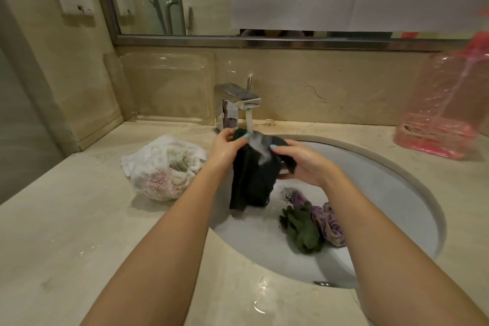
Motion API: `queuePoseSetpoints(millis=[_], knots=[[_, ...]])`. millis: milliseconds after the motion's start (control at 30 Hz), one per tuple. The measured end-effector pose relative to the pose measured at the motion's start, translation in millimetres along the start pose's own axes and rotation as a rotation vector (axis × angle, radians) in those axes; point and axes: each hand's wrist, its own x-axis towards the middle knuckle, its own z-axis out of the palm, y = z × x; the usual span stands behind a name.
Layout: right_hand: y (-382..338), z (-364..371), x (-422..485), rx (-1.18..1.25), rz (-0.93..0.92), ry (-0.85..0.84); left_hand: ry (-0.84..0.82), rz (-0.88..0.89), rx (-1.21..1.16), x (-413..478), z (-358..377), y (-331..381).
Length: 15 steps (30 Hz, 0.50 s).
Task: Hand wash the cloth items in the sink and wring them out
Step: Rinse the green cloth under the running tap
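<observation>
Dark cloth (251, 180): centre of the frame, held up over the sink (383, 193). Its top edge is spread under the faucet (240, 100) so the running water soaks through and the hanging part drains into the basin.
Left grip (225, 148): closed, pinching the cloth's upper left corner.
Right grip (301, 164): closed, fingers curled round the upper right fold, probably to pull the top taut under the stream.
Waiting items: the green cloth (301, 230) and purple cloth (328, 222) lie touching in the basin, lower right of centre, within easy reach.
White bundle (164, 167): on the surface (79, 233), left of the sink, away from the water.
Stage: apparently rinsing, with wringing not yet begun.
</observation>
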Motion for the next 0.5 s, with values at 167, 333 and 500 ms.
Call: queuePoseSetpoints(millis=[167,333,500], knots=[[-2,-8,1,-0.003,0.018,0.092,0.046,0.171,0.467,4,3,-5],[-3,-5,-7,-0.409,0.124,-0.098,0.066,0.114,0.492,14,0,-7],[-1,-2,-10,-0.689,-0.044,0.116,0.054,0.107,0.422,12,1,-6]])
